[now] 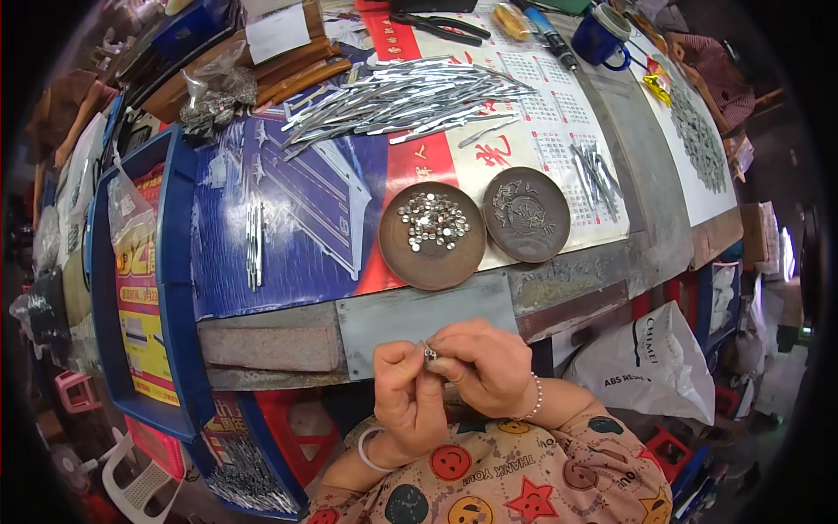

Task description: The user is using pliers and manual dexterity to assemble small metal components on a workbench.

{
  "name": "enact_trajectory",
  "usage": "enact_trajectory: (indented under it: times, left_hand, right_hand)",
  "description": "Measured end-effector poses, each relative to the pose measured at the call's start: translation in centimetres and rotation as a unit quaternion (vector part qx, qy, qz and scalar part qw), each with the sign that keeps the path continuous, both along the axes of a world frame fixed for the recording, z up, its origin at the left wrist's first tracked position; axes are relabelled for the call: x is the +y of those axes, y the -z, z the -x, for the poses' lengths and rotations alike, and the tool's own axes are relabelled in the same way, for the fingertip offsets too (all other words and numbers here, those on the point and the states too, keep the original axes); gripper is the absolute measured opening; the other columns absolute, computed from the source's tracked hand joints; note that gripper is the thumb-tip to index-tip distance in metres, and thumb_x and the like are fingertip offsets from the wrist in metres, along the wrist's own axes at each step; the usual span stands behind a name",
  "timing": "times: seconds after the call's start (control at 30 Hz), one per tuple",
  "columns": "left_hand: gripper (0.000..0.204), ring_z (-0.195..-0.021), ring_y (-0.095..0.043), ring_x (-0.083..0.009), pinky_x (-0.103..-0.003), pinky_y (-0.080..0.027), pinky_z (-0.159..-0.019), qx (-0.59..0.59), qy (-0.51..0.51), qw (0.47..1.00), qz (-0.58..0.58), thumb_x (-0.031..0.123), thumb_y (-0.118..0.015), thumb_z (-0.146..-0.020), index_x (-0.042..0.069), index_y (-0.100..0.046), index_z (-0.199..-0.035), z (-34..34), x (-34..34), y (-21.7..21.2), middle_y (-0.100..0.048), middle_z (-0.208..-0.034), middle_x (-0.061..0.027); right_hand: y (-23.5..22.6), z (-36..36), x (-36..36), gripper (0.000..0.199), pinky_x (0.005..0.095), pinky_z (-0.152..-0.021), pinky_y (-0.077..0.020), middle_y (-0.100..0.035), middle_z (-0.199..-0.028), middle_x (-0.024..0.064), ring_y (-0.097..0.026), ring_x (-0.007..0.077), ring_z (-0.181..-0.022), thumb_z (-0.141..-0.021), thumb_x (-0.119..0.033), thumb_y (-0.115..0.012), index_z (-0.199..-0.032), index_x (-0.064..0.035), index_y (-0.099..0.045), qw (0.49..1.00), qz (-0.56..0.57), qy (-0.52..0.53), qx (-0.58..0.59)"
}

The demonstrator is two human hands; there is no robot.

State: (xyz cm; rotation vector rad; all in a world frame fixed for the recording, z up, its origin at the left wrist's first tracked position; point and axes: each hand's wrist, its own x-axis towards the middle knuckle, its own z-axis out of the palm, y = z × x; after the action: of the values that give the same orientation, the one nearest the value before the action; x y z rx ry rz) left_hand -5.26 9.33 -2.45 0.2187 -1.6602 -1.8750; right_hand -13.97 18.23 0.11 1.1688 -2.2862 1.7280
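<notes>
My left hand (406,393) and my right hand (484,362) meet just in front of the table's near edge, fingertips pinched together. Between them is a small silvery metal piece (429,354), mostly covered by the fingers; its exact kind is too small to make out. Beyond the hands, a round brown dish (428,271) holds many small shiny discs (432,220). Touching or nearly touching it on the right, a second dish (528,248) contains thin dark metal bits (524,210). A large heap of slim metal strips (410,96) lies farther back.
A few strips (254,244) lie on the blue sheet, more strips (595,179) at right. A blue tray (181,288) stands left; a white plastic bag (650,367) hangs low right. Pliers (441,28) and a blue mug (601,37) are at the back. Other people's arms show at both sides.
</notes>
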Motion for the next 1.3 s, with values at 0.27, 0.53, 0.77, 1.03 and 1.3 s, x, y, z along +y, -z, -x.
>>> enact_trajectory:
  times: [0.27,0.53,0.77,1.03,1.3]
  left_hand:
    - [0.027,-0.079,-0.048,-0.0130,-0.020,-0.042,-0.069,-0.003,0.038,0.999,0.020,-0.009,-0.049,-0.089,-0.003,-0.049,-0.114,0.1,0.2,-0.6,-0.047,-0.102,-0.0146]
    - [0.023,-0.072,-0.047,-0.0113,-0.019,-0.040,-0.060,-0.044,0.056,0.997,-0.033,-0.009,-0.054,-0.086,-0.004,-0.055,-0.108,-0.2,0.1,-1.5,-0.051,-0.099,-0.0136]
    - [0.024,-0.077,-0.048,-0.0095,-0.019,-0.042,-0.068,-0.041,0.093,0.994,-0.030,-0.010,-0.052,-0.088,-0.004,-0.049,-0.111,-0.5,-0.1,-1.5,-0.045,-0.105,-0.0119]
    - [0.025,-0.076,-0.050,-0.0089,-0.020,-0.044,-0.068,-0.035,0.056,0.984,-0.168,-0.014,-0.048,-0.086,-0.002,-0.044,-0.108,-0.9,0.1,-1.5,-0.045,-0.106,-0.0137]
    - [0.027,-0.080,-0.048,-0.0112,-0.021,-0.043,-0.070,-0.014,0.019,0.985,-0.171,-0.015,-0.049,-0.086,-0.002,-0.047,-0.110,-0.5,0.0,-1.3,-0.045,-0.106,-0.0136]
  right_hand:
    - [0.4,0.5,0.4,0.018,0.0330,-0.046,-0.0436,-0.055,-0.066,0.0105,-0.055,0.0260,-0.052,-0.085,-0.014,-0.061,-0.074,-0.0002,-0.054,0.998,-0.036,-0.015,0.039]
    - [0.3,2.8,0.6,0.022,0.0335,-0.047,-0.0373,-0.046,-0.065,0.0100,-0.047,0.0244,-0.053,-0.081,-0.018,-0.063,-0.071,-0.0024,-0.050,0.996,-0.035,-0.081,-0.010]
    - [-0.8,1.9,0.5,0.060,0.0219,-0.055,-0.0356,-0.045,-0.093,0.0060,-0.042,0.0097,-0.070,-0.062,-0.013,-0.079,-0.110,-0.0054,-0.044,0.990,0.093,-0.004,-0.108]
    - [0.2,2.5,0.3,0.074,0.0239,-0.060,-0.0380,-0.039,-0.111,0.0100,-0.044,0.0126,-0.070,-0.062,-0.010,-0.078,-0.121,-0.0050,-0.033,0.988,0.018,0.012,-0.153]
    - [1.4,2.2,0.1,0.022,0.0292,-0.054,-0.0417,-0.051,-0.077,0.0082,-0.049,0.0190,-0.060,-0.074,-0.006,-0.070,-0.089,-0.0009,-0.055,0.995,0.029,-0.026,-0.091]
